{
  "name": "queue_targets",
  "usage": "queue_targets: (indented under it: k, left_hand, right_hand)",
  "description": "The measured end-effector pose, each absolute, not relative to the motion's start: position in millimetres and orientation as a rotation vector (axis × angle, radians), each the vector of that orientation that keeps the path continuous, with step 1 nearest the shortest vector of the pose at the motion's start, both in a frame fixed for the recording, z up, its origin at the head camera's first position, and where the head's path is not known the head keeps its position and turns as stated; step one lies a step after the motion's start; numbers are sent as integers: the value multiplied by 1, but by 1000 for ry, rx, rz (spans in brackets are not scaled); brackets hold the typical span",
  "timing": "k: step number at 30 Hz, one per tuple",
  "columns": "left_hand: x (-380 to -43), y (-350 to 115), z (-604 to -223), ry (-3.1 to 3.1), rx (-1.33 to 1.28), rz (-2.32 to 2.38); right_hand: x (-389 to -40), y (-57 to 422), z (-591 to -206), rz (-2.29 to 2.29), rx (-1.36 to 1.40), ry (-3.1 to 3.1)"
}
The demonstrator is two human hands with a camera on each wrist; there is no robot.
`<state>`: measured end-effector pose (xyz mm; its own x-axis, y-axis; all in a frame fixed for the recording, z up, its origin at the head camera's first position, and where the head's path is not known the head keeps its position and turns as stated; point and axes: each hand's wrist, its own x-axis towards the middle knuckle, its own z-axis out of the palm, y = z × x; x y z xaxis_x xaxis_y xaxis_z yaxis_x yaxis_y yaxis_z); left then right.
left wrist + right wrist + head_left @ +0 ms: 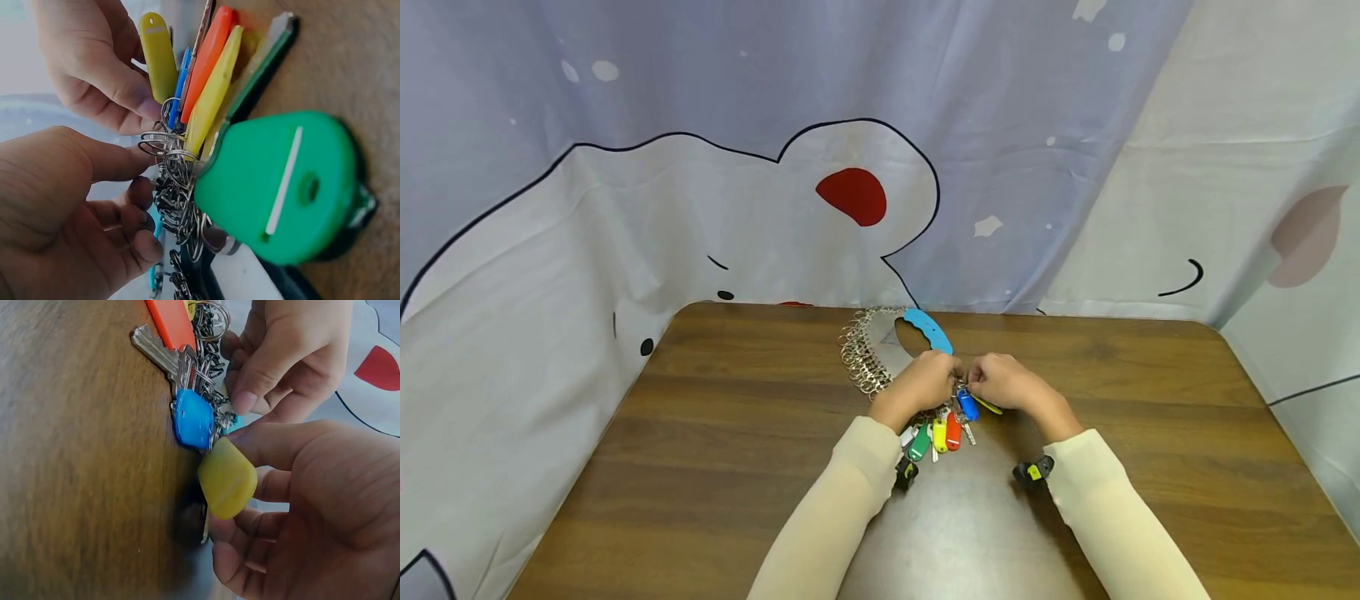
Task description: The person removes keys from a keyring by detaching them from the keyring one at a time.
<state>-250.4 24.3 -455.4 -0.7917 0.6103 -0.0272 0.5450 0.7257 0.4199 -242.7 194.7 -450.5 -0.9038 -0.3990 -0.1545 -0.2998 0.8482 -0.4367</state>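
A fan-shaped metal key holder [883, 343] with a blue handle [929, 329] and small clips along its curved edge lies near the table's back edge. My left hand [925, 382] pinches the small metal clips at its near end; the exact clip is hidden by fingers. Beside it, my right hand [1006, 383] pinches the ring of a yellow key tag [228, 478], its fingers curled behind the tag. Hanging closest is a blue key tag [967, 405] with its key. Red [953, 432], another yellow [939, 435] and green [275, 181] tags lie fanned toward the near side.
The brown wooden table [715, 467] extends around both arms. A printed curtain [700, 208] hangs right behind its back edge. Black straps with cameras [1033, 472] sit at the wrists, close to the tabletop.
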Motion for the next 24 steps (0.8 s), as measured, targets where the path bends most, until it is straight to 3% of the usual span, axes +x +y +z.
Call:
queue_targets:
  k: [24]
  left_hand:
    - [-259, 31, -459, 2778, 895, 638]
  right_hand:
    - [-239, 197, -455, -784, -642, 2894]
